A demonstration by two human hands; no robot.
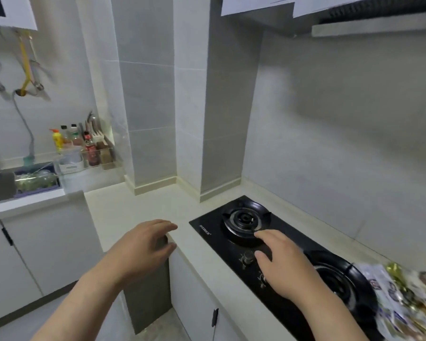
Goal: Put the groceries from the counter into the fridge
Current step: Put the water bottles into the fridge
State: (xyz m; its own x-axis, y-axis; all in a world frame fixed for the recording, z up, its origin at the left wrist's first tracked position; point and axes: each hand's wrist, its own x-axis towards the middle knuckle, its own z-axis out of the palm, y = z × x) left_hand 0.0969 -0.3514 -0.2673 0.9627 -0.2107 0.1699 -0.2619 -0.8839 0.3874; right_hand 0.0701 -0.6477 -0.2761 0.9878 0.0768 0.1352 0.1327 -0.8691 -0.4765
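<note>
A home kitchen: black two-burner gas hob [276,252] set in pale counter [138,207], tiled walls [342,134], sauce bottles [84,146] by sink [22,178].

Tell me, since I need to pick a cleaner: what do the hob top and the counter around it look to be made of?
The hob top looks like black tempered glass: flat, glossy, with soft reflections and a printed logo. Its burner rings seem to be dark enamelled or cast metal. The counter looks like pale cream stone or solid-surface, smooth with a low sheen and no visible grain; which of the two I cannot tell.
</note>
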